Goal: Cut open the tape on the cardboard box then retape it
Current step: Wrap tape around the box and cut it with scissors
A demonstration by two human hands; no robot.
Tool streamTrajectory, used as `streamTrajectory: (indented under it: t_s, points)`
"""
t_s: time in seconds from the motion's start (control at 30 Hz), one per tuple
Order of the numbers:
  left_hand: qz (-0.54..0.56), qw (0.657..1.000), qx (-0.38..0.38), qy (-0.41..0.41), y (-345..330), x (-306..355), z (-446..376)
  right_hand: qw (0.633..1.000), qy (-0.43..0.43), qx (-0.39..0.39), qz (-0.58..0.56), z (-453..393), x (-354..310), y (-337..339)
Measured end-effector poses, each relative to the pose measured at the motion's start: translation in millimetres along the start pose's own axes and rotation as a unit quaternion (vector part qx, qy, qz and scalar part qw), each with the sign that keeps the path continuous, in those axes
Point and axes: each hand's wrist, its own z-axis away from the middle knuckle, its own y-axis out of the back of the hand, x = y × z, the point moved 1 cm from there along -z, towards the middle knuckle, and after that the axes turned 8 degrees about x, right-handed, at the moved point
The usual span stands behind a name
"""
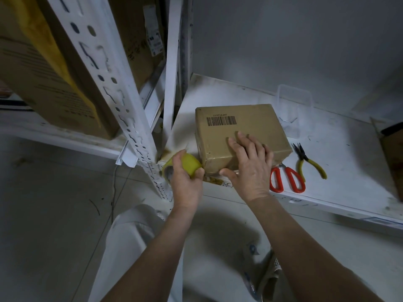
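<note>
Cardboard box (242,131) sits on the white shelf (340,153), close to its near left corner, barcode side up. Our right hand (250,168) lies flat on the box's near end, fingers straight and spread over the top, thumb down along the near face, pressing rather than gripping. Our left hand (185,182) curls its fingers round the yellowish tape roll (189,165), held just beside the box's near left corner; whether the tape end is already stuck to the cardboard we cannot tell. To the right, the red-handled scissors (286,179) and the yellow-handled pliers (309,160) lie on the shelf near the box, with a clear plastic tub (294,105) behind.

We judge that we are in the retaping step. The risks from here: the box stands near the shelf edge, so a hard pull on the roll could drag it off unless the right hand keeps it pinned. A pull at an angle could lay the tape crooked or wrinkled, off the seam. The scissors are within reach for the cut, but reaching for them means lifting the pressing hand.
</note>
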Motion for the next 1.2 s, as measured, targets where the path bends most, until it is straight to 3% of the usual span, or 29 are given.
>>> streamTrajectory:
  t_s: [0.17, 0.23, 0.4, 0.47, 0.57, 0.73, 0.8, 0.83, 0.93, 0.97, 1.03, 1.2]
  points:
    - [0.094, 0.993, 0.038, 0.056, 9, 3, 3, 0.998, -0.024, -0.063, -0.007, -7, -6, 9]
    - [0.078, 0.994, 0.055, 0.059, 12, 2, 2, 0.997, -0.040, -0.063, -0.024, -9, -9, 14]
    - [0.056, 0.993, 0.057, 0.082, 19, 3, -2, 0.988, -0.077, 0.089, -0.104, -9, -36, 33]
    - [0.056, 0.992, 0.040, 0.110, 22, 5, 0, 0.972, -0.189, 0.101, -0.090, -11, -31, 37]
    - [0.037, 0.991, 0.016, 0.127, 22, 2, 2, 0.901, -0.397, 0.139, -0.106, -18, 3, 41]
    - [0.050, 0.988, -0.037, 0.145, 17, 1, 16, 0.824, -0.521, 0.180, -0.130, -8, 36, 45]
    - [0.080, 0.978, -0.046, 0.185, 16, 1, 24, 0.811, -0.540, 0.107, -0.196, -1, 29, 44]
    - [0.082, 0.972, -0.057, 0.211, 15, 0, 29, 0.806, -0.536, 0.017, -0.251, 3, 23, 41]
    - [0.021, 0.963, -0.148, 0.226, 3, -10, 47, 0.741, -0.473, -0.308, -0.364, 25, 2, 36]
    - [0.009, 0.958, -0.176, 0.226, -2, -12, 52, 0.730, -0.437, -0.365, -0.378, 33, -1, 34]
    - [-0.004, 0.950, -0.217, 0.225, -13, -11, 59, 0.732, -0.411, -0.375, -0.394, 43, 2, 31]
    - [-0.012, 0.942, -0.272, 0.197, -38, -2, 59, 0.767, -0.417, -0.236, -0.426, 43, 25, 29]
